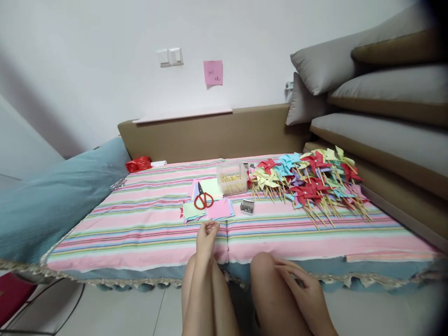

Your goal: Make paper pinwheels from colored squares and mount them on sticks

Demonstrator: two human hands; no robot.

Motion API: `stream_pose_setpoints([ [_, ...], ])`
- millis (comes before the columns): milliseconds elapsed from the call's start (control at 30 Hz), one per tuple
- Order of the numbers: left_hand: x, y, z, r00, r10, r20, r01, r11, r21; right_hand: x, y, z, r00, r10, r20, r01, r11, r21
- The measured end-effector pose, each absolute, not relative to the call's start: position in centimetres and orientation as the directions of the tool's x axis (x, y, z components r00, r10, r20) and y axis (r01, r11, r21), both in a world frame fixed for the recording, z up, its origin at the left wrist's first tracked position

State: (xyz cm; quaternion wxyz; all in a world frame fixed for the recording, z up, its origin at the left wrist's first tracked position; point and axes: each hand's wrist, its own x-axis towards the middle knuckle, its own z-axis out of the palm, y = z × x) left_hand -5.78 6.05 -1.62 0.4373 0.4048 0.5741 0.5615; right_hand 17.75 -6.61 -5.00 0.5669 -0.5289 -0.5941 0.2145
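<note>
My left hand (pixel 207 232) is held above the near side of the striped cloth, its fingers curled together and nothing visible in them. Just beyond it lie stacks of coloured paper squares, with a pink stack (pixel 219 208) and a green stack (pixel 193 210). Scissors (pixel 203 201) with red handles rest on the paper. My right hand (pixel 303 284) lies against my right knee, fingers stretched out and holding nothing. A clear plastic box (pixel 232 187) contains thin wooden sticks. Nearer stands a small open box (pixel 247 206) of tiny metal pieces. Many paper pinwheels (pixel 310 189) on sticks are heaped at the right.
Stacked grey-brown cushions (pixel 388 130) rise on the right. A blue-covered armrest (pixel 59 191) slopes at the left. Near the back left are a red plastic bag (pixel 139 164) and a shiny metallic item (pixel 118 184). A pink note (pixel 213 73) hangs on the wall.
</note>
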Motion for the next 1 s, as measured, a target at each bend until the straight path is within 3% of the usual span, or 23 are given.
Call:
stream_pose_setpoints([
  [233, -4.4, 6.6, -2.3, -0.167, 0.985, -0.034, 0.158, 0.061, 0.986, 16.6, -5.4, -8.1, 0.225, 0.950, 0.216, 0.264, 0.154, -0.952],
  [333, -4.3, 7.9, -1.8, -0.086, 0.996, -0.040, 0.274, 0.062, 0.960, 19.2, -1.2, -7.7, 0.302, 0.932, 0.200, 0.327, 0.095, -0.940],
  [433, -4.7, 10.1, -0.9, -0.050, 0.999, -0.021, 0.395, 0.039, 0.918, 23.7, 5.3, -4.8, 0.412, 0.886, 0.213, 0.469, -0.006, -0.883],
  [500, -4.9, 11.4, -0.5, -0.055, 0.998, 0.005, 0.466, 0.021, 0.884, 26.5, 10.1, -2.5, 0.402, 0.884, 0.238, 0.703, -0.132, -0.698],
  [533, -4.9, 12.0, -0.6, -0.055, 0.998, 0.019, 0.494, 0.011, 0.870, 27.7, 12.3, -1.4, 0.408, 0.883, 0.232, 0.735, -0.167, -0.658],
  [733, -5.6, 13.2, -3.2, -0.025, 0.992, 0.122, 0.585, -0.084, 0.806, 30.1, 20.7, 0.9, 0.411, 0.892, 0.190, 0.815, -0.265, -0.515],
  [1000, -9.3, 13.2, -6.6, -0.012, 0.951, 0.309, 0.610, -0.238, 0.756, 29.9, 21.1, 0.0, 0.395, 0.884, 0.250, 0.850, -0.248, -0.465],
])
